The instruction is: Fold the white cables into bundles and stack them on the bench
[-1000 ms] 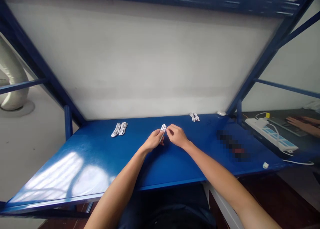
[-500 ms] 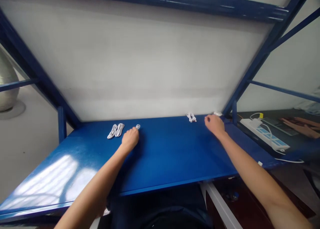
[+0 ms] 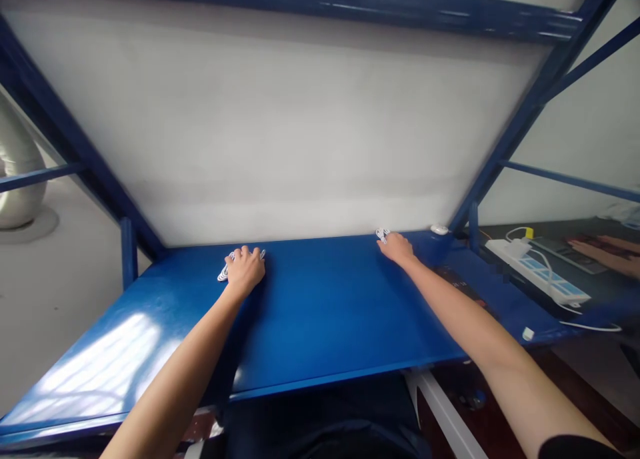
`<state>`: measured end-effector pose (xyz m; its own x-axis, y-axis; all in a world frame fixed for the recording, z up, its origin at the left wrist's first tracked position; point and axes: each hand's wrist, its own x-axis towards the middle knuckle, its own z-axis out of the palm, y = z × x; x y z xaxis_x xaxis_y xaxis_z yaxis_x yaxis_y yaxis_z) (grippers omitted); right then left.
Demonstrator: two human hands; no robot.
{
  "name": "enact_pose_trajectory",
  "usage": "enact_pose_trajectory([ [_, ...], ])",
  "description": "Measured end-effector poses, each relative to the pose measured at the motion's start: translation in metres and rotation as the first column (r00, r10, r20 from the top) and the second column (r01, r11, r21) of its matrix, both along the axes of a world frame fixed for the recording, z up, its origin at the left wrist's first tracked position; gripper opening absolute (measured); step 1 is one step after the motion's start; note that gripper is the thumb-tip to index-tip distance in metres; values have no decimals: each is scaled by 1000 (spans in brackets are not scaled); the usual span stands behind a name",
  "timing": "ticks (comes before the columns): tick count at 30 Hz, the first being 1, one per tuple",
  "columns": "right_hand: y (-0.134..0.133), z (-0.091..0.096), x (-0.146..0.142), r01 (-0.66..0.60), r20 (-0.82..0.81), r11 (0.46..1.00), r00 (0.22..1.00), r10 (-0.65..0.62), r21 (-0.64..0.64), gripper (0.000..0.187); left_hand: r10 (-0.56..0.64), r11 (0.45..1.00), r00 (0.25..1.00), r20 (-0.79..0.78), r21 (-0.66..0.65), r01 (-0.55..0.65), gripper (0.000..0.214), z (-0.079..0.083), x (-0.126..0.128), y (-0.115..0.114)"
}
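My left hand lies over coiled white cables at the back left of the blue table, fingers curled down round them. White loops stick out on both sides of this hand; the rest is hidden under it. At the back right, my right hand has its fingertips closed at a smaller coiled white cable, partly covering it. A white rounded object lies to the right of that hand, near the frame post.
The blue table has a slanted blue metal frame before a pale wall. On the right are a white power strip, a small white block, a dark flat item and another person's hands.
My left hand has moved left onto the coiled cables. My right hand has moved left from beside the white rounded object to the smaller coiled cable. The dark flat item has come into sight.
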<state>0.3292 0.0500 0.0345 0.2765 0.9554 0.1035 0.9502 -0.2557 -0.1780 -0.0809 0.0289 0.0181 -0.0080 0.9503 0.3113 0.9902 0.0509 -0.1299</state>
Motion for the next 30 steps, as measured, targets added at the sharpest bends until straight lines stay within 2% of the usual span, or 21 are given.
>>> enact_pose_trajectory([
  [3, 9, -3, -13, 67, 7, 998, 998, -67, -19, 33, 95, 995, 992, 88, -7, -95, 34, 0, -8, 3],
  [5, 11, -3, -15, 82, 12, 996, 997, -82, -22, 28, 111, 993, 986, 124, 32, -115, 35, 2, -8, 0],
  [10, 6, -2, -11, 101, -65, 995, 993, -102, -10, 25, -35, 989, 971, 237, 151, -1, 40, 11, 19, -12],
  [13, 1, -3, -15, 109, -326, 994, 941, -94, 27, 14, -185, 974, 899, 398, 196, 114, 36, 16, 48, -16],
  [15, -3, -6, -26, 68, -568, 997, 822, -41, 27, 13, -290, 957, 777, 558, 172, 234, 31, 17, 69, -17],
  [17, -9, -11, -43, -23, -722, 1000, 692, 27, 15, 23, -332, 912, 568, 753, 102, 397, 29, 15, 88, -18],
  [19, -16, -15, -67, -134, -822, 990, 559, 109, 40, 25, -235, 868, 361, 902, 27, 496, 33, 10, 104, -20],
  [22, -29, -17, -103, -284, -894, 953, 392, 218, 108, 20, -50, 828, 100, 994, -15, 561, 41, 2, 114, -26],
  [23, -34, -16, -113, -390, -915, 907, 286, 286, 161, 19, -33, 822, 26, 999, 12, 569, 43, -1, 115, -29],
  [24, -38, -15, -121, -469, -916, 860, 221, 336, 202, 19, -34, 819, -36, 999, 48, 571, 44, -2, 113, -31],
  [26, -47, -12, -131, -543, -893, 794, 166, 418, 271, 20, -60, 816, -102, 993, 108, 568, 44, -4, 109, -35],
  [28, -53, -10, -134, -559, -855, 767, 184, 485, 315, 21, -78, 811, -114, 990, 129, 570, 43, -3, 104, -37],
  [30, -58, -11, -131, -540, -819, 766, 220, 530, 350, 22, -85, 805, -105, 991, 130, 578, 41, -1, 102, -38],
])
